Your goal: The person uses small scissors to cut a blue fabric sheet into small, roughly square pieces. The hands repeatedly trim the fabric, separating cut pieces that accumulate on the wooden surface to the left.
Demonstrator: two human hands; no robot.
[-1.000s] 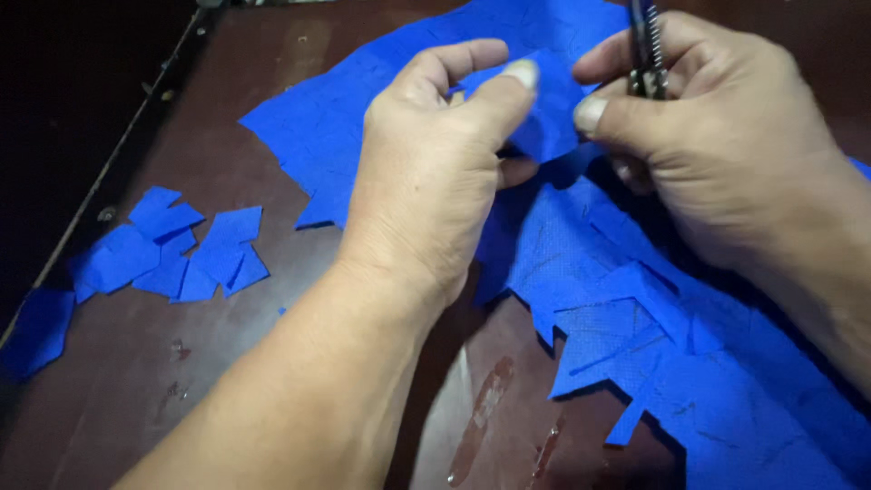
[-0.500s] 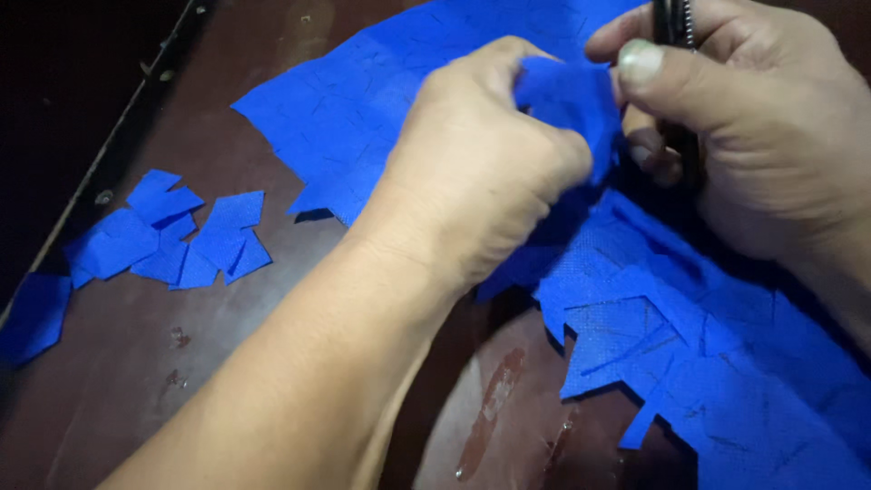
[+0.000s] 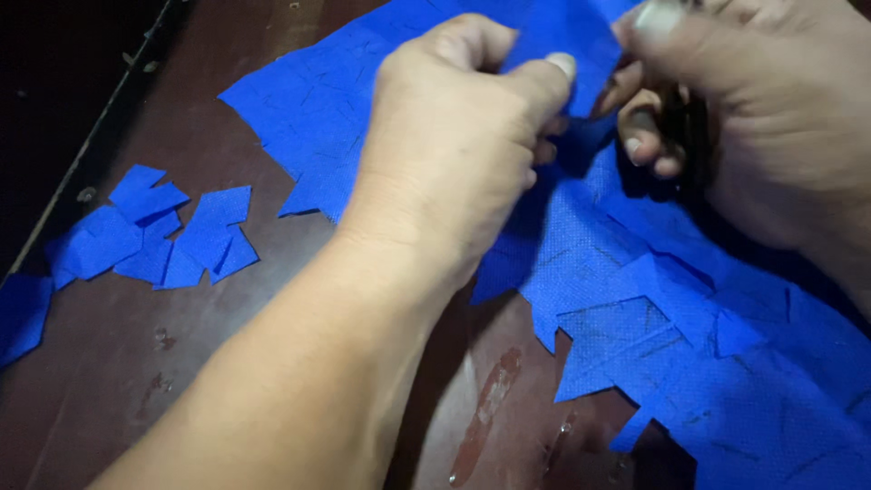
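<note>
One large sheet of blue fabric (image 3: pixel 689 308) lies spread on the dark brown tabletop (image 3: pixel 136 390); its long axis runs from the upper left, near the far edge, down toward the lower right corner of the view; its near edge is jagged with cut notches and pointed flaps, and faint marked lines cross its surface.

The left hand (image 3: pixel 454 154) comes in from the lower left and sits over the middle of the sheet; its fingers (image 3: pixel 553 77) are nearly closed, thumb and forefinger pinching a raised fold of the blue fabric near the top of the view; the remaining fingers curl underneath, mostly hidden. The right hand (image 3: pixel 771 127) enters from the upper right, just beside the left, the two almost touching at the pinched fold; its fingers are curled inward around a dark, slim tool (image 3: pixel 680 127), of which only a short stretch shows between them; what kind of tool it is cannot be told from this view, and whether the right fingers also touch the fabric is unclear.

Well apart to the left, a loose pile of small cut blue pieces (image 3: pixel 154 236) rests on the tabletop; roughly eight overlapping pieces, mostly four-sided, though an exact count is uncertain; one more blue scrap (image 3: pixel 20 313) lies at the left edge of the view, partly cut off.
</note>
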